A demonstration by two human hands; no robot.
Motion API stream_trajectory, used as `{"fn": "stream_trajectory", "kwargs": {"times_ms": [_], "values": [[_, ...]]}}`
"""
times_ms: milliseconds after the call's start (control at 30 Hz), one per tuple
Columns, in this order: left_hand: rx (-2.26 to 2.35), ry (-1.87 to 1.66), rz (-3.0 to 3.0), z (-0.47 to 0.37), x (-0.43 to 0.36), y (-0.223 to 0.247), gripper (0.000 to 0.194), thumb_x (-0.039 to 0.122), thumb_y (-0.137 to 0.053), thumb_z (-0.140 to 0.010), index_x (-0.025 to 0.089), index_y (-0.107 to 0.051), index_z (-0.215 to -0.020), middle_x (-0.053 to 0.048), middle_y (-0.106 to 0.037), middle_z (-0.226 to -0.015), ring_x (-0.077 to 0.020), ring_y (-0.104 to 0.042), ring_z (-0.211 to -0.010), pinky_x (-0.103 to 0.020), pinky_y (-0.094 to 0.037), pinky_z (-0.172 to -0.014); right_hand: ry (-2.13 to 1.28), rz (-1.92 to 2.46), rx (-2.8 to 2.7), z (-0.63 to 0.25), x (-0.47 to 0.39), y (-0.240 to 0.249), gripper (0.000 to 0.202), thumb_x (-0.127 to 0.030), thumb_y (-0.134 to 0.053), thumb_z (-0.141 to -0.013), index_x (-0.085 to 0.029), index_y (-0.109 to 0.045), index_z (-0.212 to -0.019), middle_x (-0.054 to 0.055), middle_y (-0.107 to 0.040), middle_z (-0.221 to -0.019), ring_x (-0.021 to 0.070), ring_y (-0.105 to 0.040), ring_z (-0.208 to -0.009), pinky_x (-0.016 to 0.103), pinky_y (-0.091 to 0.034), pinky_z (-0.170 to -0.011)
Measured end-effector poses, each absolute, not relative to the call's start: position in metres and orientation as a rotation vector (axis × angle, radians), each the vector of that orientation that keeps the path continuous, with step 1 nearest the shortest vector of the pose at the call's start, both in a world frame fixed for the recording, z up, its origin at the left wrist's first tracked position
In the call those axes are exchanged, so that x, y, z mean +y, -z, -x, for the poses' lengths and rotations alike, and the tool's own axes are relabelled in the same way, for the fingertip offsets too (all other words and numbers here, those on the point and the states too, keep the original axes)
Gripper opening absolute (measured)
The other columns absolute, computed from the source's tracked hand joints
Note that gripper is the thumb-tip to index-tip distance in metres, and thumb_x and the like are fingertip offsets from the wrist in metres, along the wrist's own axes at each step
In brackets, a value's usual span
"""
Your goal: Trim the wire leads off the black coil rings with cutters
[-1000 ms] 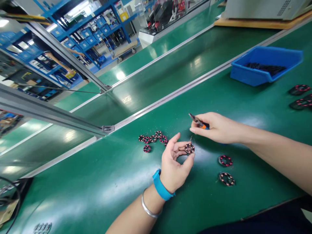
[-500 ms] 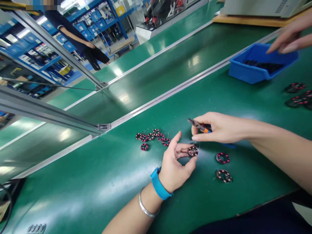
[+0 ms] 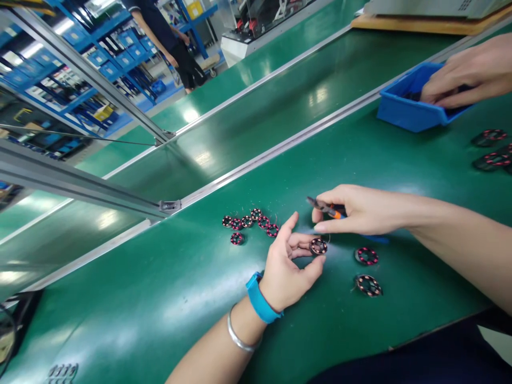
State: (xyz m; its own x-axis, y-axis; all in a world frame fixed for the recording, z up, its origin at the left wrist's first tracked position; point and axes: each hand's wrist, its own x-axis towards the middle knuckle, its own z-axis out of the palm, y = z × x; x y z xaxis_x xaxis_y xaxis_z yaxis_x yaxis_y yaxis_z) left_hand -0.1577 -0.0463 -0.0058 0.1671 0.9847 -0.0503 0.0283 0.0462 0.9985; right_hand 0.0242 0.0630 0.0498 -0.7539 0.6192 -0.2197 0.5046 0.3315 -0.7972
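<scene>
Between the thumb and fingers of my left hand [image 3: 291, 269] is a small round motor stator [image 3: 319, 246], black with copper-coloured windings and a thin wire sticking up. My right hand [image 3: 348, 209] is closed around wire cutters [image 3: 326, 207] with orange and blue handles; their dark jaws point left, above the stator and apart from it. Two more stators lie on the green bench to the right, one with pink windings [image 3: 367, 256] and one with copper windings [image 3: 368, 286]. Beyond my left fingertips sits a group of several stators [image 3: 256, 215], pink and copper.
A co-worker's hand [image 3: 472, 72] reaches into a blue bin [image 3: 412, 114] of dark parts at the upper right. More stators [image 3: 490, 137] lie below it. A metal rail [image 3: 240, 172] crosses the bench, with a metal post [image 3: 80, 178] at left. Another person [image 3: 160, 32] stands beyond.
The co-worker's hand has lowered into the blue bin. The person in the background has moved right. My hands keep nearly the same pose, with the stator and cutters still held.
</scene>
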Motion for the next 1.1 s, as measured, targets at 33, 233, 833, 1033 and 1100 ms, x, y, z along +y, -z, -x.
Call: {"fn": "stream_trajectory", "kwargs": {"times_ms": [33,233,833,1033,1100], "values": [[1.126,-1.044,-1.257,0.157,-0.046,0.005,0.086,0.014,-0.072,-0.073,0.013,-0.028,-0.147,-0.005,-0.072,-0.096,-0.0149,-0.073,-0.088,-0.027,-0.061,-0.082,-1.406,1.016,-2.473,-0.021,0.060,-0.049,0.031,-0.048,-0.058,-0.082,-0.017,-0.065,-0.078,0.002,-0.062,-0.069,0.0147,-0.049,-0.060,0.028,-0.037,-0.057],[1.159,-1.103,-1.136,0.156,-0.044,0.000,0.084,0.014,-0.075,-0.070,0.012,-0.033,-0.143,-0.005,-0.073,-0.094,-0.0141,-0.073,-0.086,-0.024,-0.061,-0.078,-1.300,1.091,-2.318,-0.019,0.062,-0.047,0.029,-0.047,-0.054,-0.080,-0.019,-0.058,-0.070,0.001,-0.057,-0.065,0.0149,-0.048,-0.059,0.029,-0.036,-0.057],[1.195,-1.155,-0.963,0.157,-0.039,-0.006,0.064,0.013,-0.086,-0.059,0.014,-0.058,-0.117,-0.002,-0.071,-0.085,-0.0109,-0.068,-0.075,-0.020,-0.057,-0.068,-1.263,1.203,-2.224,-0.035,0.077,-0.045,0.035,-0.055,-0.057,-0.079,-0.020,-0.059,-0.075,0.001,-0.056,-0.067,0.0156,-0.046,-0.060,0.030,-0.038,-0.057],[1.166,-0.930,-1.015,0.165,-0.034,-0.013,0.051,0.015,-0.088,-0.058,0.012,-0.065,-0.103,-0.004,-0.069,-0.083,-0.0108,-0.065,-0.073,-0.020,-0.055,-0.066,-1.419,1.150,-2.834,-0.042,0.074,-0.056,0.031,-0.049,-0.047,-0.087,-0.021,-0.055,-0.075,0.003,-0.058,-0.068,0.0170,-0.048,-0.058,0.031,-0.035,-0.054],[1.153,-0.864,-1.039,0.169,-0.033,-0.015,0.051,0.015,-0.088,-0.059,0.013,-0.065,-0.104,-0.005,-0.069,-0.085,-0.0113,-0.065,-0.074,-0.021,-0.054,-0.066,-1.465,1.103,-2.919,-0.040,0.073,-0.058,0.030,-0.046,-0.046,-0.089,-0.021,-0.053,-0.074,0.003,-0.059,-0.068,0.0168,-0.049,-0.058,0.030,-0.035,-0.053]]}}
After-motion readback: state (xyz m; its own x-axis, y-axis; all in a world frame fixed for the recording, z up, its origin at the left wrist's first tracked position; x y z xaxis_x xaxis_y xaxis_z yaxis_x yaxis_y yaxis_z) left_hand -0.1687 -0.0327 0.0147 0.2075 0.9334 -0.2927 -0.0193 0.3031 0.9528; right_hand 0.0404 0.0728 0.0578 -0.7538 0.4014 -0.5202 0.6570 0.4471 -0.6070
